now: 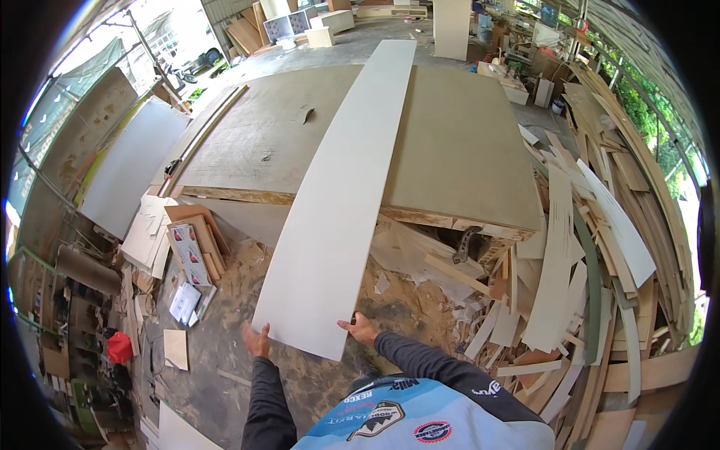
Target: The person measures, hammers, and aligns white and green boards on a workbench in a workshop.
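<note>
I see my left hand (256, 341) gripping the near left corner of a long white board (341, 195), fingers curled under it. My right hand (360, 330) pinches the near right corner. The board's far length lies across the tabletop (465, 150).

Long board (341, 187) on table (457, 150) — offcuts (585, 255) right

I spot flat packages (189, 253) on the sawdust floor left of the long board, rectangular, white-grey with red marks, leaning on brown cardboard (201, 225). A smaller white packet (184, 301) lies just below. No screens or signs readable.
</note>
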A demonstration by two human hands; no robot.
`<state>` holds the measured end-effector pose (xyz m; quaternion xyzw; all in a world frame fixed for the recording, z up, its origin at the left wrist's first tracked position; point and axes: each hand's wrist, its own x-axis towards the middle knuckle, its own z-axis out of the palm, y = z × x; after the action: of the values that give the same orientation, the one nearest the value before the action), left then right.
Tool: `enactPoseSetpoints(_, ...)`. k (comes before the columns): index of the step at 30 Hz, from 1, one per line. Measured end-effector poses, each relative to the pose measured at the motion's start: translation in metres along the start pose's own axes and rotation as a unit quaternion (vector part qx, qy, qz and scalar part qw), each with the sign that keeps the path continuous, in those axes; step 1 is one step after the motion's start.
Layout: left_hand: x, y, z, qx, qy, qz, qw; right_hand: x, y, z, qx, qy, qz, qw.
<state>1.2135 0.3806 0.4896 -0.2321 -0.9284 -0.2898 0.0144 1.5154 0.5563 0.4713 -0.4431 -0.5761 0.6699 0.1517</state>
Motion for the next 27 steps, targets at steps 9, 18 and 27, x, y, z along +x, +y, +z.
enactPoseSetpoints(9,-0.018,0.06,-0.025,-0.016,-0.193,0.096,0.976,-0.049,0.005,-0.061,0.026,0.163,0.022,0.986)
enactPoseSetpoints(18,-0.19,0.215,0.057,-0.296,-0.764,0.184,0.542,-0.151,0.093,-0.374,-0.274,0.586,0.119,0.754)
enactPoseSetpoints(27,-0.123,0.287,0.116,-0.299,-0.739,0.042,0.603,-0.171,0.072,-0.356,-0.375,0.697,0.206,0.575)
